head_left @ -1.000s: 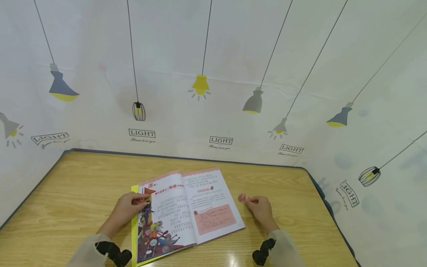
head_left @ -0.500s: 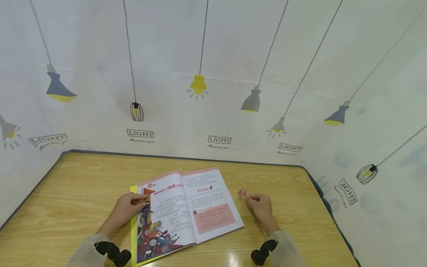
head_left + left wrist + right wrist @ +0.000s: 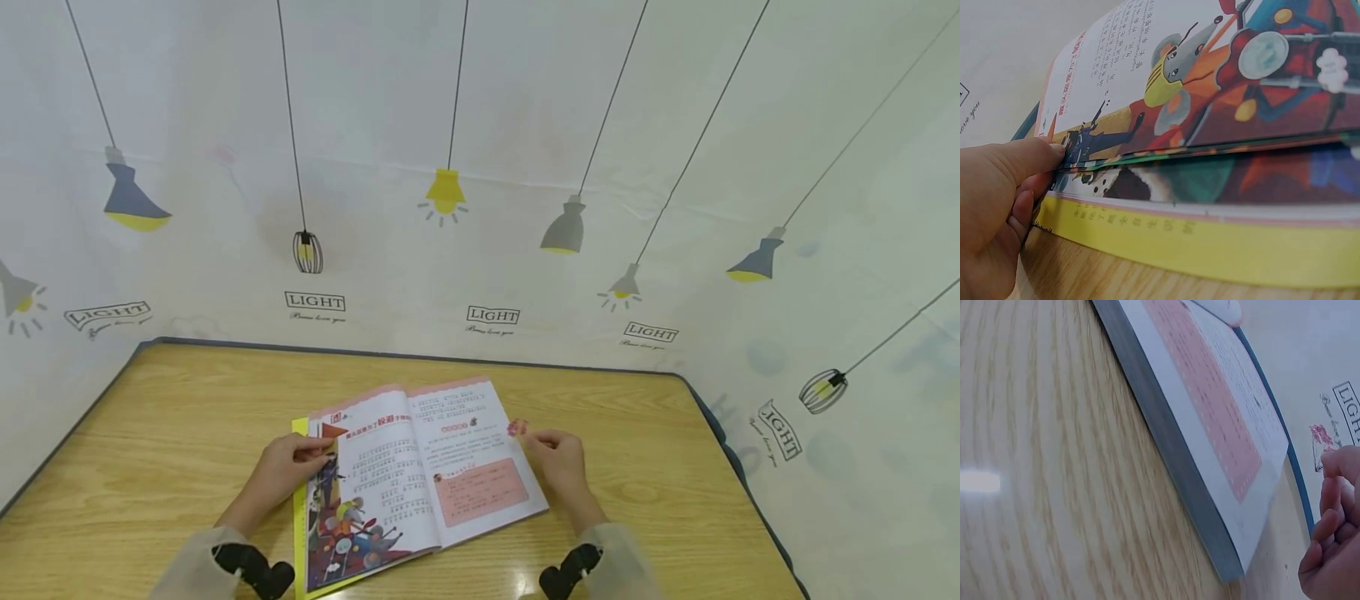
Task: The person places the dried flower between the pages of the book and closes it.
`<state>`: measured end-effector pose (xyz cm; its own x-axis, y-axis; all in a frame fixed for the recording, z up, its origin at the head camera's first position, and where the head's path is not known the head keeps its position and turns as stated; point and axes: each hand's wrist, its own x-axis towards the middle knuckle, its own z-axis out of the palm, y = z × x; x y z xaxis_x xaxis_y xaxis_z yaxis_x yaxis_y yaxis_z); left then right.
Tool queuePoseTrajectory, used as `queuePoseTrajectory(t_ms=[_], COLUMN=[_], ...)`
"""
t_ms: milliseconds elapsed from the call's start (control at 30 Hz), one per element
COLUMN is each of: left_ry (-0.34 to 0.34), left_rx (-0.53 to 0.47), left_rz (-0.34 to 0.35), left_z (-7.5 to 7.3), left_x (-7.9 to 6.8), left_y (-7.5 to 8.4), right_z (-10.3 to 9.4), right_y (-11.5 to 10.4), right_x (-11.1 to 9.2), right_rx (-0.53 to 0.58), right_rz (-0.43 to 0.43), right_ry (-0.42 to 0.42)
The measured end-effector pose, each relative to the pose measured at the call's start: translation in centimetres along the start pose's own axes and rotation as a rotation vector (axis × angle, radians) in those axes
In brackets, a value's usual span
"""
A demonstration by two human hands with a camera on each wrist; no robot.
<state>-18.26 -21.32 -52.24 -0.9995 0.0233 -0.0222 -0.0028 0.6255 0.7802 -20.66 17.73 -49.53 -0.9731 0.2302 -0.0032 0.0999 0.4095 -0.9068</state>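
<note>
An open picture book [image 3: 480, 442] lies on the wooden table, its yellow cover edge [image 3: 1147, 250] showing along the left side. My left hand [image 3: 281, 467] pinches a stack of left-hand pages at their outer edge, thumb on top. In the left wrist view these pages [image 3: 1129, 81] are raised, with a gap above the sheets below. Between thumb and index finger, my right hand [image 3: 558, 462] pinches a small clear piece with pink flowers [image 3: 1321, 434], perhaps a sticker. In the head view that piece overlaps the right page's outer edge.
The wooden table [image 3: 645, 442] extends around the book to a dark blue edge [image 3: 420, 356]. Behind and beside it hangs a pale cloth [image 3: 360, 108] printed with lamps and lettering. Black straps with small devices [image 3: 255, 571] sit on both wrists.
My right hand has moved left and slightly away from me, bringing the flowered clear piece from beside the book to over the right page's edge. The left hand stays on the pages.
</note>
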Motion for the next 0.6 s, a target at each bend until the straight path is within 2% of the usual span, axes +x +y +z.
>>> queuePoseTrajectory(t_ms=[300,600], left_ry=[0.003,-0.004], left_rx=[-0.007,-0.010], left_rz=[-0.001,-0.002], left_z=[0.0,0.0], left_x=[0.0,-0.1], left_y=[0.0,0.0], right_z=[2.8,5.3], right_y=[-1.4,-1.4], right_x=[-1.0,-1.5], right_rx=[0.019,-0.004], right_rz=[0.048,0.077], right_ry=[0.004,0.018])
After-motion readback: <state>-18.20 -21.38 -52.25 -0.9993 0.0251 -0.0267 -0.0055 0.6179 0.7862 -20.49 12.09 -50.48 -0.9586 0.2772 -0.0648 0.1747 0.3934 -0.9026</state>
